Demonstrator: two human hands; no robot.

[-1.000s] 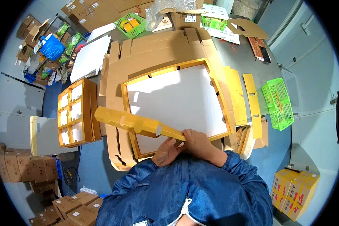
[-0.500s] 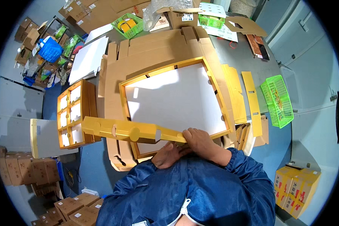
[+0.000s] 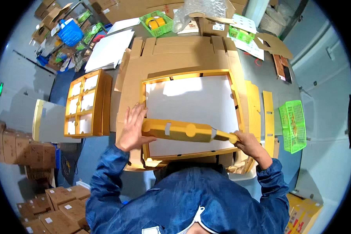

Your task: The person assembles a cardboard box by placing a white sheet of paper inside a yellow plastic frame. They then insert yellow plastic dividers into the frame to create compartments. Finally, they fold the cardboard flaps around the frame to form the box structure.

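A shallow tray (image 3: 191, 97) with a yellow cardboard rim and a white bottom lies in front of me. Across its near half, above the white bottom, runs a long folded yellow cardboard strip (image 3: 178, 130) with notches and rounded tabs. My right hand (image 3: 250, 145) grips the strip's right end between thumb and fingers, by the tray's near right corner. At the other end, my left hand (image 3: 132, 128) has its fingers spread along the tray's left side. Its thumb lies by the strip's left end; whether it touches the strip I cannot tell.
Flattened brown cardboard (image 3: 183, 54) lies under the tray. A yellow six-compartment box (image 3: 105, 103) stands left, white sheets (image 3: 109, 50) beyond it. Flat yellow strips (image 3: 268, 117) and a green basket (image 3: 293, 126) are on the right. Another green basket (image 3: 160, 24) holds yellow tape at the back.
My left hand has moved from the middle to the tray's left side, its fingers now spread. My right hand and the strip have shifted right; the strip now spans the tray's near half.
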